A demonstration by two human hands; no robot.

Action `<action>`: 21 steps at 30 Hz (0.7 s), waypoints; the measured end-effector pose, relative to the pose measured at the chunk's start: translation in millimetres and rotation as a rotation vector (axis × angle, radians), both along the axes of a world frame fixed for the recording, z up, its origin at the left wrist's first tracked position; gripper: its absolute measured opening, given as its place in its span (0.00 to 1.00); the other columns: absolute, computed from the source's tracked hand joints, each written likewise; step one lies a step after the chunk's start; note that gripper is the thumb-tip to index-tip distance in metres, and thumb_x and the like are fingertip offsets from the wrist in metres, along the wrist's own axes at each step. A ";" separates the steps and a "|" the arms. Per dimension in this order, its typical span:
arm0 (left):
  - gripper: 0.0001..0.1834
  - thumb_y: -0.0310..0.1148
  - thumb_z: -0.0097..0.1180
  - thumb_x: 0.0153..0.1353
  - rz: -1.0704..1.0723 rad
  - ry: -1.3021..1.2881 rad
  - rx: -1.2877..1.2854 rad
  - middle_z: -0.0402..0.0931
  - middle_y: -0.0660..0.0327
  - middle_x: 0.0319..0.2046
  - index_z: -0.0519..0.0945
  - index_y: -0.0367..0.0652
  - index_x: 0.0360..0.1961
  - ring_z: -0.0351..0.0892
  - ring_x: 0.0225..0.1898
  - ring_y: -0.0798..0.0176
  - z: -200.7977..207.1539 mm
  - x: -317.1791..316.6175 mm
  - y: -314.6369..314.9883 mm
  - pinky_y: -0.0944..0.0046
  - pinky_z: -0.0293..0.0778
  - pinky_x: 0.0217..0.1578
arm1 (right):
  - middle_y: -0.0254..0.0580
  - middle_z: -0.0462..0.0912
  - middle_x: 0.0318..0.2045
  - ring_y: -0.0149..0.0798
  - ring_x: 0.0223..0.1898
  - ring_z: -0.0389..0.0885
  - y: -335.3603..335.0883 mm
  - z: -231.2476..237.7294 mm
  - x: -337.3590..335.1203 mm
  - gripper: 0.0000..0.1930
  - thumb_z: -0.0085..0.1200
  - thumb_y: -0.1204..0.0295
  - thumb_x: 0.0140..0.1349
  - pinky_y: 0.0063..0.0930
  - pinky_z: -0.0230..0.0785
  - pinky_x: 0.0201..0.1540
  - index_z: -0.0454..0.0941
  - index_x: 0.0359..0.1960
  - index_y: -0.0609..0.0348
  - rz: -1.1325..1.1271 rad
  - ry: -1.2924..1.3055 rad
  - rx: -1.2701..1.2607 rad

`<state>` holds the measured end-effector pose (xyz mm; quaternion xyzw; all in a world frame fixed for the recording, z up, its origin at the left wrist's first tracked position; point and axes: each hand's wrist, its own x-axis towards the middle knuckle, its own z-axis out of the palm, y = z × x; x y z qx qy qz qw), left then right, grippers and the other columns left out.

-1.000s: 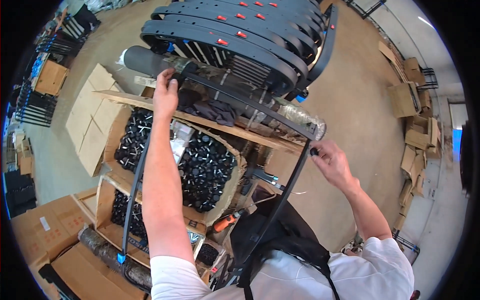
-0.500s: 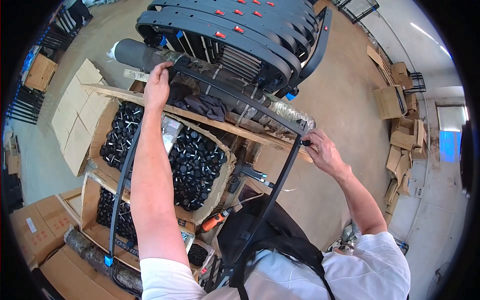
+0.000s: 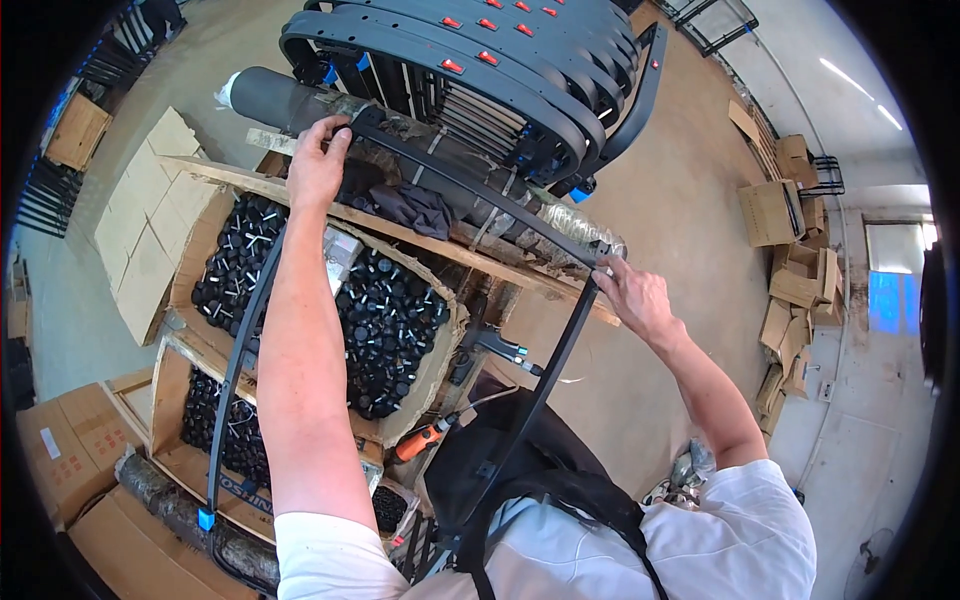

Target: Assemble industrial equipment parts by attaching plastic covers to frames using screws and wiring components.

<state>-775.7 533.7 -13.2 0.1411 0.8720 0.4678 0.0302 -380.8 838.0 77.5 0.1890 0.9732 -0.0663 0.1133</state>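
A black metal tube frame point(image 3: 480, 190) lies slanting in front of me, its long sides running down toward my body. My left hand point(image 3: 318, 170) is closed around its far left corner. At the far right corner, my right hand point(image 3: 638, 300) has its fingertips pinched against the tube; the black knob seen there earlier is now hidden behind the fingers. Under my left forearm, a cardboard box point(image 3: 440, 350) holds many black knobs point(image 3: 385, 340) with metal studs. A blue clip point(image 3: 206, 519) sits on the frame's left side.
Beyond a wooden plank point(image 3: 400, 232) lies a wrapped roll point(image 3: 270, 100). Stacked dark curved frames point(image 3: 460, 50) with red tabs stand behind it. An orange-handled power tool point(image 3: 420, 440) and a lower box of black parts point(image 3: 215, 420) are close by. Cardboard boxes point(image 3: 770, 212) line the right wall.
My right fingers have moved slightly up and left onto the frame's corner, covering the black knob that showed before. My left hand keeps its hold. The view has shifted slightly.
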 end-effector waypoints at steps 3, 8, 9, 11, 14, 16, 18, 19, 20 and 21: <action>0.16 0.41 0.57 0.74 -0.035 0.065 0.067 0.82 0.59 0.55 0.84 0.55 0.59 0.84 0.53 0.55 -5.5 -4.7 -9.3 0.57 0.75 0.59 | 0.51 0.86 0.26 0.56 0.33 0.88 -0.9 -6.9 -4.9 0.18 0.54 0.55 0.74 0.51 0.79 0.37 0.78 0.53 0.56 -0.047 -0.003 0.036; 0.17 0.41 0.58 0.73 0.018 0.041 0.042 0.83 0.60 0.54 0.84 0.56 0.60 0.84 0.53 0.56 -3.8 -1.5 -4.2 0.57 0.75 0.59 | 0.54 0.86 0.26 0.60 0.35 0.88 -13.8 24.9 -11.3 0.20 0.57 0.59 0.71 0.52 0.79 0.40 0.74 0.50 0.66 -0.081 -0.168 -0.093; 0.17 0.41 0.58 0.73 0.021 0.042 0.045 0.83 0.60 0.54 0.84 0.56 0.60 0.84 0.53 0.56 -3.3 -2.3 -5.2 0.57 0.75 0.59 | 0.54 0.86 0.26 0.60 0.35 0.88 -12.0 25.4 -9.1 0.20 0.57 0.59 0.71 0.52 0.79 0.40 0.74 0.50 0.66 -0.079 -0.167 -0.090; 0.18 0.41 0.58 0.72 -0.030 0.037 0.020 0.83 0.60 0.55 0.84 0.56 0.61 0.84 0.54 0.55 -1.8 -4.7 -7.2 0.56 0.75 0.59 | 0.55 0.86 0.26 0.60 0.35 0.88 -4.2 22.9 -3.2 0.22 0.58 0.58 0.68 0.52 0.80 0.42 0.74 0.50 0.67 -0.030 -0.158 -0.150; 0.17 0.38 0.58 0.73 -0.006 -0.020 0.224 0.82 0.58 0.52 0.84 0.54 0.61 0.82 0.53 0.59 -4.4 -3.4 -7.4 0.60 0.75 0.60 | 0.54 0.86 0.26 0.59 0.35 0.88 -0.6 16.8 -3.0 0.22 0.60 0.57 0.67 0.51 0.80 0.42 0.74 0.50 0.66 -0.031 -0.199 -0.070; 0.17 0.38 0.58 0.73 0.011 -0.017 0.163 0.82 0.59 0.52 0.84 0.55 0.61 0.83 0.52 0.59 -3.2 -1.6 -6.4 0.60 0.75 0.59 | 0.54 0.85 0.26 0.59 0.34 0.88 -2.0 22.1 -11.0 0.22 0.60 0.57 0.67 0.51 0.80 0.41 0.74 0.50 0.64 -0.032 -0.260 -0.025; 0.17 0.38 0.58 0.74 0.031 -0.012 0.102 0.82 0.59 0.51 0.84 0.56 0.61 0.83 0.52 0.59 -2.4 -1.7 -7.4 0.60 0.75 0.59 | 0.54 0.85 0.26 0.58 0.34 0.87 -1.4 22.8 -14.1 0.22 0.60 0.57 0.68 0.51 0.80 0.40 0.75 0.50 0.63 -0.031 -0.319 0.021; 0.17 0.40 0.58 0.73 0.031 0.015 0.042 0.83 0.59 0.52 0.84 0.58 0.61 0.84 0.53 0.57 -2.2 -3.2 -8.2 0.59 0.75 0.59 | 0.54 0.86 0.26 0.59 0.34 0.88 0.5 20.1 -13.3 0.20 0.59 0.57 0.69 0.51 0.80 0.40 0.75 0.51 0.61 -0.033 -0.284 0.024; 0.18 0.42 0.58 0.73 0.032 0.042 -0.018 0.85 0.59 0.54 0.83 0.60 0.61 0.84 0.54 0.56 -2.4 -3.9 -9.6 0.57 0.75 0.59 | 0.54 0.86 0.26 0.59 0.33 0.88 1.4 18.5 -12.9 0.19 0.58 0.57 0.70 0.52 0.80 0.39 0.75 0.51 0.59 -0.034 -0.249 0.026; 0.18 0.42 0.58 0.73 0.031 0.038 -0.015 0.85 0.59 0.54 0.83 0.60 0.61 0.84 0.54 0.56 -0.9 -1.8 -8.4 0.57 0.75 0.59 | 0.54 0.86 0.26 0.59 0.33 0.88 0.1 19.0 -11.9 0.19 0.58 0.57 0.70 0.52 0.80 0.39 0.75 0.51 0.59 -0.036 -0.253 0.028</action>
